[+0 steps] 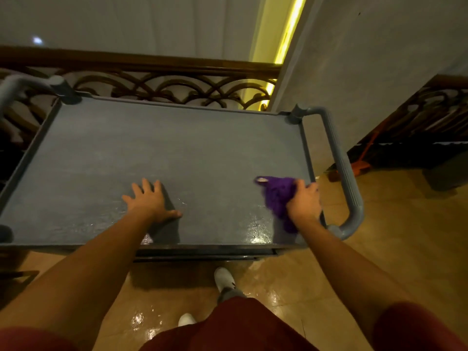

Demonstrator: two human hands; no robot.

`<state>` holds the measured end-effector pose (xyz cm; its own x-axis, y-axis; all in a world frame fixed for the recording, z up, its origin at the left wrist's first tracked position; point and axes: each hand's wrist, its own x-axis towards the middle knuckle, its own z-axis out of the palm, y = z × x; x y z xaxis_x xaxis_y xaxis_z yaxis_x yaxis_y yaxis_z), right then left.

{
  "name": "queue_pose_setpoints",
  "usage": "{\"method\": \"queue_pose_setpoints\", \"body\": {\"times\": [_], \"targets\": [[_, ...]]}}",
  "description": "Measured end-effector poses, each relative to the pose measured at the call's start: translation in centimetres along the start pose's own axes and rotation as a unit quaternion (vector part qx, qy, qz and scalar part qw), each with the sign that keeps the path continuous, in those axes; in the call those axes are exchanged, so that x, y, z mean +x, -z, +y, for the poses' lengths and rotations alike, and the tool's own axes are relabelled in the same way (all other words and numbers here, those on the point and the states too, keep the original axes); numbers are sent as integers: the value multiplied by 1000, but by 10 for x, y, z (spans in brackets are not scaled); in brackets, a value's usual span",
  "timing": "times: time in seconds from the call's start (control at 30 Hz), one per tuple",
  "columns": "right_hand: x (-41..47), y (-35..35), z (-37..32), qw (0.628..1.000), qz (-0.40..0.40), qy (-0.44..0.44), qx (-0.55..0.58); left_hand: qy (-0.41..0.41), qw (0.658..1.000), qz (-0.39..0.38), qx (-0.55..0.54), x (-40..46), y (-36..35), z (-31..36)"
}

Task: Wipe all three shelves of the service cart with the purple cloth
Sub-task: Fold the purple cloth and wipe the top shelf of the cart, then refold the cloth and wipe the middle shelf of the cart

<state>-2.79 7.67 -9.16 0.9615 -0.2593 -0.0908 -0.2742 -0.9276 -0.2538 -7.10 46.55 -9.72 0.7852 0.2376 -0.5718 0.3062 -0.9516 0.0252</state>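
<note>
The grey service cart's top shelf [162, 153] fills the middle of the head view, seen from above. My right hand [304, 201] is closed around the bunched purple cloth [277, 196] and presses it on the shelf near the right front corner. My left hand [149, 201] lies flat on the shelf near the front middle, fingers spread, holding nothing. Wet shine shows on the shelf in front of the cloth. The two lower shelves are hidden under the top one.
A grey cart handle [342, 173] loops off the right end, another [22, 84] at the left back. A wooden railing [164, 84] runs right behind the cart. A white wall [367, 72] stands at right. My white shoes [224, 277] stand on glossy tan floor.
</note>
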Motion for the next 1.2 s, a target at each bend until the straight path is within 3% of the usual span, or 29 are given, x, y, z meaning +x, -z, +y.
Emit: {"method": "queue_pose_setpoints", "body": {"times": [0.1,0.17,0.3,0.4,0.57,0.7,0.87,0.93,1.0,1.1,1.13,1.2], "targets": [[46,-10,-8,992,46,-79,91,79,996,4,-44,-1,-4,-31],[58,-30,-40,990,52,-64,118,105,992,18,-66,-4,-9,-43],[56,-74,-151,991,-13,56,118,85,988,106,-79,-20,-26,-51],[23,-99,-245,974,-81,175,119,149,976,146,-70,-35,-32,-57],[-92,-123,-341,886,-225,389,113,321,908,212,-164,-73,-46,-88],[-161,-111,-344,790,-386,444,172,357,852,236,-301,-99,-50,-113],[-149,-56,-324,698,-486,466,244,267,783,313,-467,-138,-17,-100],[-137,-25,-312,651,-531,468,273,188,746,280,-574,-155,0,-91],[-138,-2,-299,615,-567,450,314,93,689,202,-690,-176,12,-82],[-151,8,-278,613,-577,360,402,8,600,87,-795,-192,11,-70],[-164,9,-266,624,-568,343,413,-2,591,71,-803,-200,7,-65],[-178,6,-249,647,-540,333,423,21,612,86,-786,-200,4,-63]]}}
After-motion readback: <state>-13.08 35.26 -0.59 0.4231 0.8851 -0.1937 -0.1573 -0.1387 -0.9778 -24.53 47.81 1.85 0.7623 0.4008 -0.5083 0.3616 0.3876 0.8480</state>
